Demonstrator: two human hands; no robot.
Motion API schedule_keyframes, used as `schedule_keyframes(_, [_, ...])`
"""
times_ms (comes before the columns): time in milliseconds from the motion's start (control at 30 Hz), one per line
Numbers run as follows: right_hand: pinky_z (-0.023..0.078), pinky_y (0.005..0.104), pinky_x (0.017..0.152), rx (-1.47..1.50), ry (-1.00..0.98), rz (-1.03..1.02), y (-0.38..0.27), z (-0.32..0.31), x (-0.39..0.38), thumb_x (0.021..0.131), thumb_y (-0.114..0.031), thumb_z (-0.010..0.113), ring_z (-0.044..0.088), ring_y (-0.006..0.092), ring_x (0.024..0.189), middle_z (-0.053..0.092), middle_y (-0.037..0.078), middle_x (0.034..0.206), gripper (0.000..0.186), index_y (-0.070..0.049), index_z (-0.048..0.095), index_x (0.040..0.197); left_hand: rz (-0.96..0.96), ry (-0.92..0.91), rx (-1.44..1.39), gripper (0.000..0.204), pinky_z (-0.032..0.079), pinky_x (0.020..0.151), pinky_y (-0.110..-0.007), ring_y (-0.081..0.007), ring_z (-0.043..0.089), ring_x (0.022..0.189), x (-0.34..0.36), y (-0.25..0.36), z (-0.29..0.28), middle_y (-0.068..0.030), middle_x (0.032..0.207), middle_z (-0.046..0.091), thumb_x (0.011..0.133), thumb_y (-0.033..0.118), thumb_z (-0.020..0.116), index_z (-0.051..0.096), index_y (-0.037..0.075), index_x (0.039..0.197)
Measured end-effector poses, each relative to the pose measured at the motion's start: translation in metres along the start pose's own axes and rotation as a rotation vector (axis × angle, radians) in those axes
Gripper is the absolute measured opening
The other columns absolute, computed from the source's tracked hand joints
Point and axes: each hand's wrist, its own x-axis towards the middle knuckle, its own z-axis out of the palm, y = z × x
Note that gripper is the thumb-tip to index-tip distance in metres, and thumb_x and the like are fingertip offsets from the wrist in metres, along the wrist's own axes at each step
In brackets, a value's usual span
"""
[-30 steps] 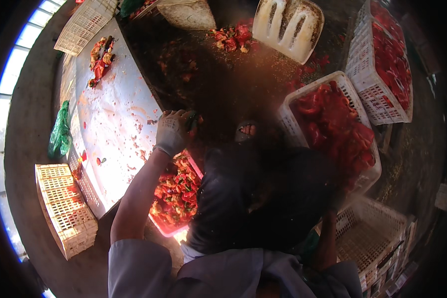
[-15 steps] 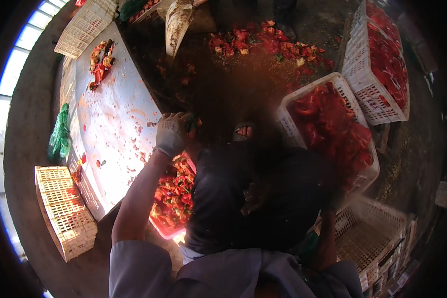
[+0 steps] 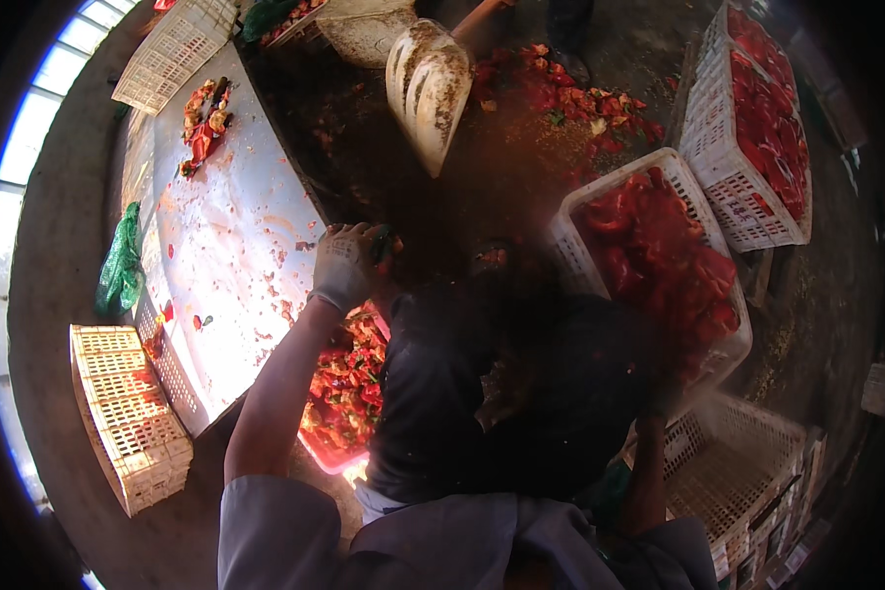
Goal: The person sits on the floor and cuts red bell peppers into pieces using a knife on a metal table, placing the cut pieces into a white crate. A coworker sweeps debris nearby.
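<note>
My left hand [image 3: 344,267], in a whitish glove, is at the near right edge of a metal-topped table [image 3: 231,211]. Its fingers are curled round something dark with a bit of green, too shadowed to name. Just below that hand, a pink-rimmed crate [image 3: 334,460] is full of red and orange pepper scraps [image 3: 344,393]. My right forearm [image 3: 647,477] reaches up beside a white crate [image 3: 585,258] of red peppers [image 3: 649,246]. Dark shadow at that crate's near side hides my right hand and its fingers.
A whitish scoop-shaped shovel [image 3: 431,88] is over the floor ahead, near pepper scraps [image 3: 585,103] and another person's leg [image 3: 568,34]. Another pepper-filled crate [image 3: 747,197] stands far right, stacked crates [image 3: 737,472] near right. Left are a yellowish crate [image 3: 133,408] and green netting [image 3: 120,265].
The shovel has swung right and turned its broad face into view. Some scraps that lay at the left of the floor pile are now hidden or shifted. My left hand has barely moved.
</note>
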Motion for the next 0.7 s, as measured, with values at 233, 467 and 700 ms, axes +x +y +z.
schedule_keyframes(233, [0.063, 0.0421, 0.084, 0.322, 0.157, 0.003, 0.037, 0.048, 0.006, 0.099, -0.007, 0.066, 0.077, 0.0308, 0.099, 0.076, 0.015, 0.109, 0.020, -0.009, 0.077, 0.116, -0.011, -0.047, -0.009, 0.032, 0.047, 0.109, -0.047, -0.0306, 0.071, 0.117, 0.006, 0.003, 0.000, -0.0094, 0.118, 0.077, 0.098, 0.034, 0.069, 0.078, 0.017, 0.124])
schedule_keyframes(467, [0.063, 0.0433, 0.085, -0.005, 0.094, -0.048, 0.006, 0.011, 0.004, 0.096, -0.007, 0.068, 0.076, 0.0315, 0.102, 0.075, 0.015, 0.112, 0.020, -0.009, 0.076, 0.114, -0.014, -0.023, 0.012, 0.030, 0.047, 0.108, -0.046, -0.0308, 0.071, 0.116, 0.000, 0.001, -0.002, -0.0090, 0.117, 0.078, 0.099, 0.033, 0.069, 0.078, 0.017, 0.122])
schedule_keyframes(700, [0.063, 0.0441, 0.085, 0.091, 0.141, -0.073, 0.013, 0.013, 0.002, 0.096, -0.008, 0.070, 0.076, 0.0325, 0.102, 0.074, 0.014, 0.115, 0.024, -0.012, 0.076, 0.118, -0.015, -0.042, 0.008, 0.033, 0.047, 0.109, -0.047, -0.0314, 0.071, 0.116, 0.004, 0.004, -0.002, -0.0096, 0.119, 0.078, 0.101, 0.037, 0.068, 0.078, 0.017, 0.125])
